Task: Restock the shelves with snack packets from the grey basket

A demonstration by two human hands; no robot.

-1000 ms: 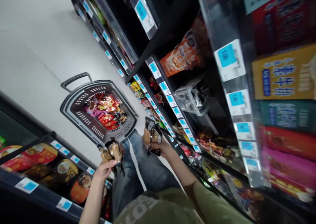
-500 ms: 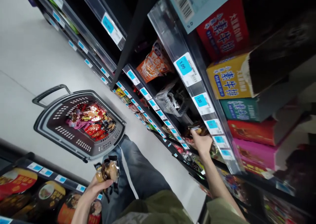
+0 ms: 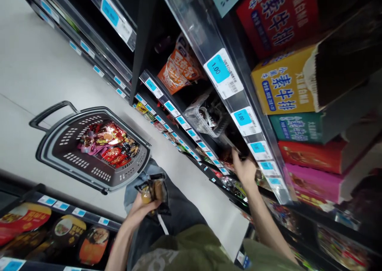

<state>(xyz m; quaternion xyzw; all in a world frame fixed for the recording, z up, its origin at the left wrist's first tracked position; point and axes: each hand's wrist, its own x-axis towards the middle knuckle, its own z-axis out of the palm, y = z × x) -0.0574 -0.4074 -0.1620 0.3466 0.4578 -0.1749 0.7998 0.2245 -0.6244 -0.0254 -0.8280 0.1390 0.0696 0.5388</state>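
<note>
My left hand (image 3: 141, 207) is closed around several small black-edged packets (image 3: 155, 189) with brown, rounded food showing through their see-through film. It holds them above my lap, near the basket. My right hand (image 3: 245, 169) reaches into a dark shelf compartment on the right. Its thumb shows, but the other fingers are hidden in shadow, and whether they hold anything cannot be made out. Beside it stands a see-through plastic bin (image 3: 205, 117) with dark contents. A grey shopping basket (image 3: 71, 139) stands on the floor at the left, with red, purple and brown packets (image 3: 110, 141) in it.
Shelf edges with blue price tags (image 3: 219, 70) run close past my right arm. Open cartons, one of them yellow (image 3: 283, 86), sit above that arm. An orange bag (image 3: 177, 70) lies on the shelf further along. Bowl-shaped packages (image 3: 67, 233) fill a low shelf at lower left.
My left hand has moved right and slightly up with the packets. My right hand stays at the compartment; the brown packet seen at its fingertips before no longer shows. The view has shifted slightly.
</note>
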